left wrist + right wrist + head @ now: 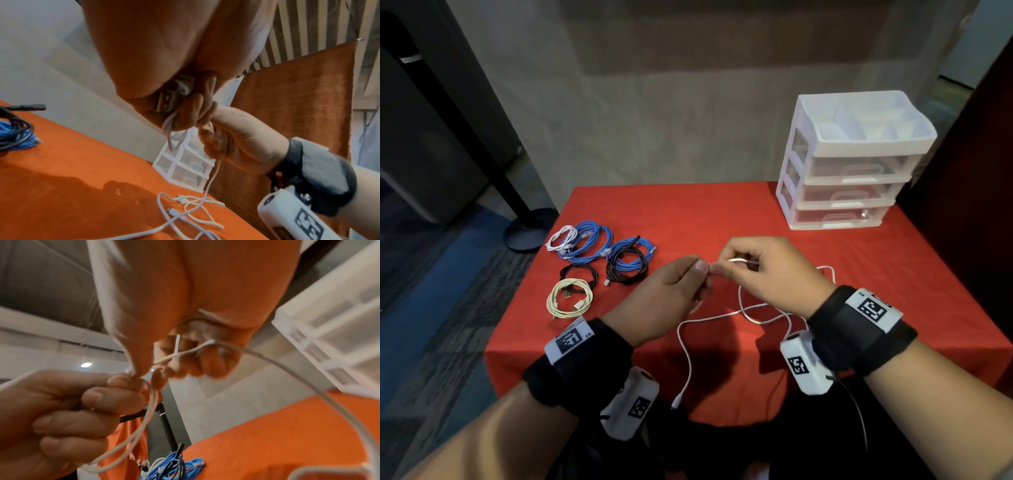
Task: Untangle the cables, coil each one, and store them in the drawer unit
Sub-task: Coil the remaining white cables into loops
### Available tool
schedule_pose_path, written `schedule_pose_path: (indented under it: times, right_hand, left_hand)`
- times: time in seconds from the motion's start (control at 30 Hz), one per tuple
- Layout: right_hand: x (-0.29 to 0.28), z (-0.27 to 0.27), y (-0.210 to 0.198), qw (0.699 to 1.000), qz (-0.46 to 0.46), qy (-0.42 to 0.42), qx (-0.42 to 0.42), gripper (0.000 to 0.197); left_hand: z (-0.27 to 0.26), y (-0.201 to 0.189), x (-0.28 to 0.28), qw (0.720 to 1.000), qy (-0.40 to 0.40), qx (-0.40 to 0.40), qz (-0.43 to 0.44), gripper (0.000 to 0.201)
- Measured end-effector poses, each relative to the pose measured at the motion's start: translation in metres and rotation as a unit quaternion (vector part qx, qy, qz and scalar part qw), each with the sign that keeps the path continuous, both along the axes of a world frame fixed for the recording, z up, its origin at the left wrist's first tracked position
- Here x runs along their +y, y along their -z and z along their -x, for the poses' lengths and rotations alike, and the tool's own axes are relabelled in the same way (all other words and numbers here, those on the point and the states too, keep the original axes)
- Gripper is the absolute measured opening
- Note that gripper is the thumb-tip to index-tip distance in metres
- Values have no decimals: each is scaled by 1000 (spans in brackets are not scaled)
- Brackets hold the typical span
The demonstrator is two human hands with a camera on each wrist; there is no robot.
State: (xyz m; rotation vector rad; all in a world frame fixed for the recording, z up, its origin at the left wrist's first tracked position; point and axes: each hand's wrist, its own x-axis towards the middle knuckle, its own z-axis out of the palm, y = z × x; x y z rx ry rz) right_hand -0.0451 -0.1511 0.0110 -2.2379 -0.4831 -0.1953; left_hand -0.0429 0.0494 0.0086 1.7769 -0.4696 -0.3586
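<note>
Cloth [722, 212] over the table was red woven fabric, matt, w/ a fine rough grain. Drawer unit [804, 137], far right: smooth white plastic frame, drawers of clear, slightly glossy plastic. White cable [688, 349] had a smooth rubbery jacket w/ a faint sheen; its USB plug [164, 101] showed bare metal in the left wrist view. Blue cables [592, 240], far left, looked like smooth plastic sheathing w/ clear plastic plugs. Black cable [578, 272] seemed matt; cream cable [568, 296] pale, dull. Wrist straps [856, 330]: black matt fabric. Camera housings [804, 363]: smooth white plastic.
</note>
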Motion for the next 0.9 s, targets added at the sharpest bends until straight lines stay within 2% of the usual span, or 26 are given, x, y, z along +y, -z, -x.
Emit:
schedule_pose_path:
  times: [0.07, 0.1, 0.17, 0.23, 0.3, 0.4, 0.43, 0.5, 0.53, 0.57, 0.63, 0.73, 0.83, 0.9]
  right_hand:
    - [-6, -2, 14, 995, -5, -40, 87, 23]
    - [-11, -3, 26, 990, 37, -56, 121, 23]
    - [-19, -3, 56, 969, 176, -80, 153, 26]
    - [-27, -4, 83, 958, 245, -68, 132, 23]
    - [-34, -8, 93, 965, 233, -29, 115, 23]
    - [-47, -17, 93, 961, 247, 12, 124, 33]
    - [-53, -20, 93, 960, 251, 25, 117, 37]
    - [-65, -23, 93, 958, 260, 48, 116, 50]
    - [-71, -24, 93, 956, 262, 58, 120, 59]
    - [-76, -26, 93, 954, 262, 71, 125, 66]
    - [-87, -32, 92, 946, 276, 105, 134, 70]
    - [-104, -42, 87, 918, 310, 157, 190, 85]
    - [-120, -45, 81, 921, 266, 180, 220, 86]
    - [-122, -44, 75, 933, 233, 179, 210, 75]
  left_hand:
    - [-2, -1, 5, 1000, -14, -6, 5, 35]
    - [-3, -2, 9, 1000, -22, -14, 7, 35]
    - [-5, -4, 17, 999, -34, -19, 8, 35]
    - [-5, -7, 24, 999, -35, 2, 28, 34]
    - [-5, -16, 35, 996, -54, 19, 73, 31]
    - [-13, -36, 59, 992, -89, -27, 88, 23]
    - [-19, -44, 69, 983, -103, -1, 153, 25]
    - [-33, -58, 92, 933, -103, 88, 334, 30]
    - [-39, -63, 103, 909, -99, 107, 391, 32]
    - [-45, -67, 110, 896, -99, 113, 418, 32]
    - [-51, -69, 124, 887, -110, 101, 438, 29]
    - [-57, -68, 135, 865, -108, 99, 480, 22]
    - [-53, -62, 126, 876, -140, 100, 450, 29]
    - [-47, -56, 110, 886, -163, 104, 421, 32]
